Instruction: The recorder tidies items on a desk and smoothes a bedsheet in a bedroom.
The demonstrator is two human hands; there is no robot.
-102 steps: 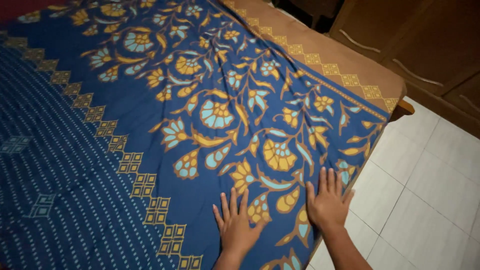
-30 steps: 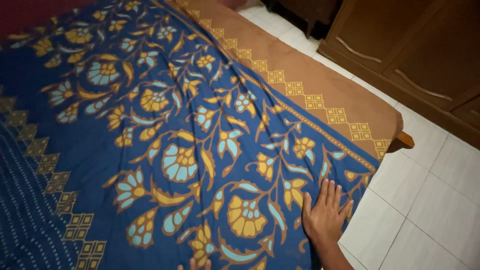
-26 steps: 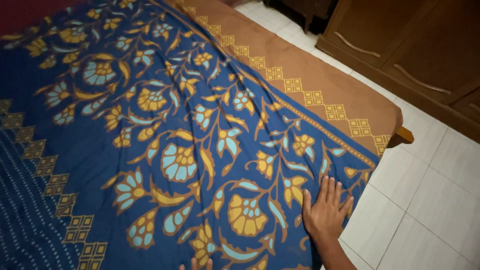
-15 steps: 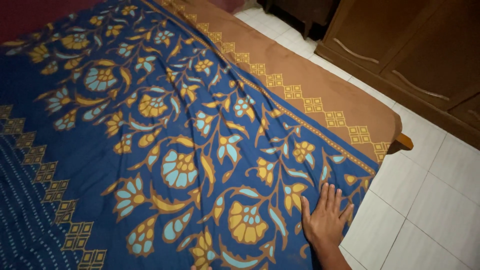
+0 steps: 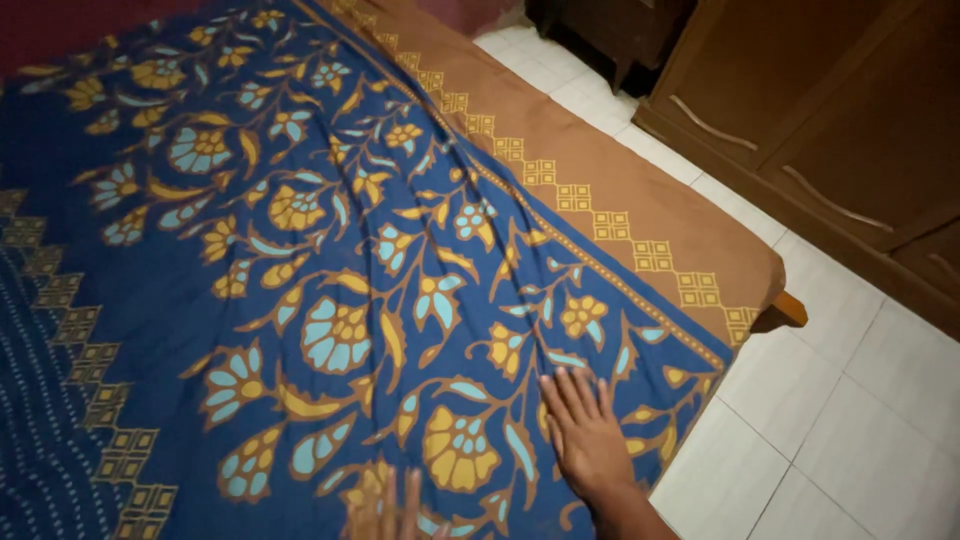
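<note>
Smoothing the blue floral batik cloth, spread over the bed beside the brown border band: right hand lies flat, fingers spread, gripping nothing; left hand blurred, grip unreadable; best pressing outward toward that band.

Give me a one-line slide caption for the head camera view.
Right hand flat on a blue floral batik cloth near its corner; left hand blurred at frame bottom.

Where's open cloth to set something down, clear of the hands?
Free: the brown border strip up to the wooden wardrobe; the blue floral cloth above both hands. Crowded: near edge, where right hand and blurred left hand lie.
</note>
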